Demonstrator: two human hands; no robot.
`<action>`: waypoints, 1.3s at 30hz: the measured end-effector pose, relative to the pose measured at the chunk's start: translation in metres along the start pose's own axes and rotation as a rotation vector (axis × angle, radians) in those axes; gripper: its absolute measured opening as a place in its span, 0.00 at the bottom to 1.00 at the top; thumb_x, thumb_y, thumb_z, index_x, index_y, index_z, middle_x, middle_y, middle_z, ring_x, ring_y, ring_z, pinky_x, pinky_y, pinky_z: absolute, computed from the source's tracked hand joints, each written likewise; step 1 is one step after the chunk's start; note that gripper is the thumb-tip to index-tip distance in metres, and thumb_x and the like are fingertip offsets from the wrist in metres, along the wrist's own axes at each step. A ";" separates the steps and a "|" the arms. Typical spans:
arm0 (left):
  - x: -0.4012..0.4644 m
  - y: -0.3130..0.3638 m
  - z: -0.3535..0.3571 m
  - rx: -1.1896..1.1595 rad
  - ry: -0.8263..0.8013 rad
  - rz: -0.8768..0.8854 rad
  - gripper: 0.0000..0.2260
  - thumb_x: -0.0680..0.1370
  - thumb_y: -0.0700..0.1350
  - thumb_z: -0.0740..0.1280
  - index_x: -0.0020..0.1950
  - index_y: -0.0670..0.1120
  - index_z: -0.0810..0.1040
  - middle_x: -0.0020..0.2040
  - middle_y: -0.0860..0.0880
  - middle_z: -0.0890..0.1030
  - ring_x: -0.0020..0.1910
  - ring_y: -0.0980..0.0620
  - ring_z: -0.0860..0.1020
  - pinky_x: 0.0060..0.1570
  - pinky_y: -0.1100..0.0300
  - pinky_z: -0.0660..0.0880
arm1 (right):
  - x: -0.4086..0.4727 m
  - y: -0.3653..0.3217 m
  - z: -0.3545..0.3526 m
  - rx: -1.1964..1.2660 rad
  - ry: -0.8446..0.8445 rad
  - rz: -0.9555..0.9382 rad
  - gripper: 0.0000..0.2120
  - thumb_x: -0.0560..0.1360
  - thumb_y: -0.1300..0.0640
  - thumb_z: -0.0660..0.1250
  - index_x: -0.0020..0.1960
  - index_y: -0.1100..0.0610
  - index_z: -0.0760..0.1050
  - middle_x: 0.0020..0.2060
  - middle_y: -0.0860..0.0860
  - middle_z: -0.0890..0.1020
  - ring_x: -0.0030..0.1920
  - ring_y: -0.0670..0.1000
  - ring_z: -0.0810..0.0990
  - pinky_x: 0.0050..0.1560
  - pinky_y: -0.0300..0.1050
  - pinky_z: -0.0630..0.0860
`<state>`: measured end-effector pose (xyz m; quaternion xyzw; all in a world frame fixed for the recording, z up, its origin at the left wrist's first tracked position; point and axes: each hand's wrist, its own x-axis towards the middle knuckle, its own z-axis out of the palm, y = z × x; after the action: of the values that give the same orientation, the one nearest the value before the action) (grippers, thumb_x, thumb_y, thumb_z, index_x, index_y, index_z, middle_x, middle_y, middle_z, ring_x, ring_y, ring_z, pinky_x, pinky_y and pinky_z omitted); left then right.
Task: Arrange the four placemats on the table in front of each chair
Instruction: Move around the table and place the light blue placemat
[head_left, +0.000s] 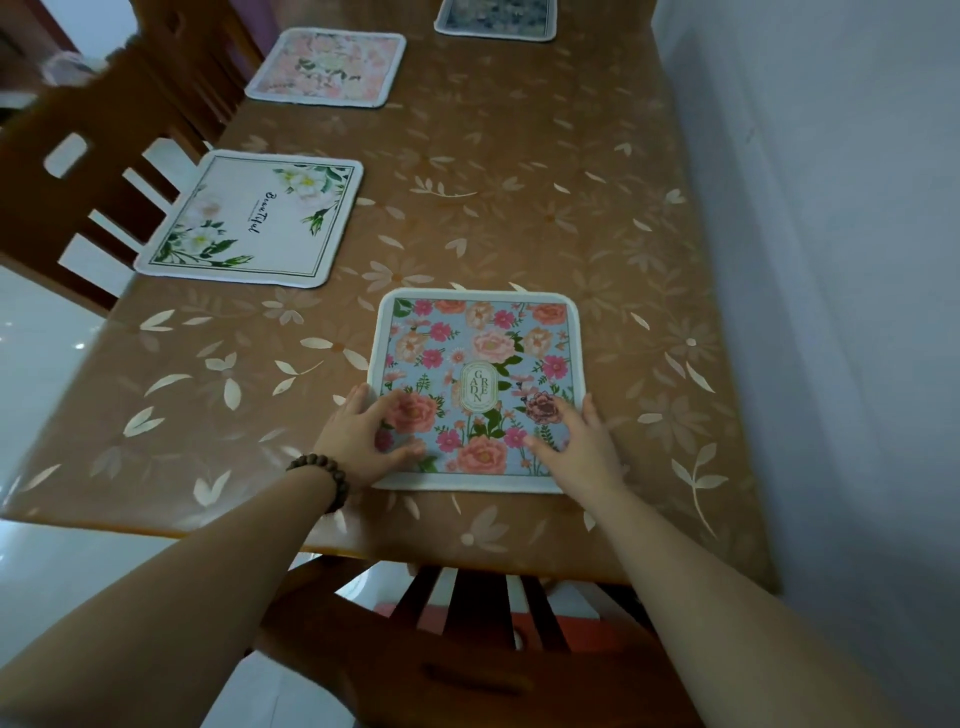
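Observation:
A blue placemat (478, 358) with pink flowers lies flat at the near end of the brown table (519, 171), in front of the near chair (415, 649). My left hand (363, 441) rests on its near left corner and my right hand (582, 441) on its near right corner, fingers spread, pressing down rather than gripping. A white placemat (249, 221) with green leaves lies at the left edge by a chair (67, 171). A pink floral placemat (327, 67) lies farther along the left edge. A dark grey-blue placemat (496, 18) sits at the far end, partly cut off.
A pale wall (831, 260) runs close along the table's right side. A second wooden chair (192, 57) stands at the far left by the pink mat. White tiled floor (41, 353) shows to the left. A bead bracelet (322, 478) circles my left wrist.

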<state>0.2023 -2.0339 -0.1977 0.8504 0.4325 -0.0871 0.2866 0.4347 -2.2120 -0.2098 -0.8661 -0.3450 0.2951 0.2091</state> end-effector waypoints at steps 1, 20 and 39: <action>-0.003 -0.004 -0.002 -0.003 -0.011 -0.009 0.45 0.63 0.74 0.60 0.76 0.56 0.55 0.77 0.43 0.52 0.74 0.41 0.54 0.70 0.43 0.60 | -0.004 -0.002 0.004 -0.001 -0.003 -0.002 0.37 0.72 0.36 0.65 0.75 0.46 0.56 0.77 0.52 0.47 0.72 0.57 0.63 0.66 0.57 0.68; -0.057 -0.014 -0.001 -0.043 -0.207 0.083 0.48 0.57 0.77 0.63 0.72 0.55 0.62 0.65 0.51 0.65 0.62 0.49 0.70 0.60 0.50 0.73 | -0.084 0.006 0.026 0.027 -0.001 0.105 0.37 0.72 0.42 0.69 0.75 0.49 0.56 0.77 0.53 0.45 0.74 0.58 0.58 0.68 0.54 0.66; -0.060 -0.010 -0.001 0.011 -0.192 0.024 0.41 0.69 0.66 0.68 0.75 0.51 0.57 0.73 0.46 0.61 0.68 0.45 0.67 0.64 0.47 0.70 | -0.088 0.001 0.018 -0.010 -0.054 0.125 0.36 0.74 0.43 0.67 0.75 0.49 0.56 0.77 0.53 0.46 0.72 0.58 0.63 0.68 0.56 0.66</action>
<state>0.1579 -2.0701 -0.1769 0.8449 0.3922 -0.1671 0.3231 0.3715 -2.2735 -0.1915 -0.8789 -0.2971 0.3289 0.1764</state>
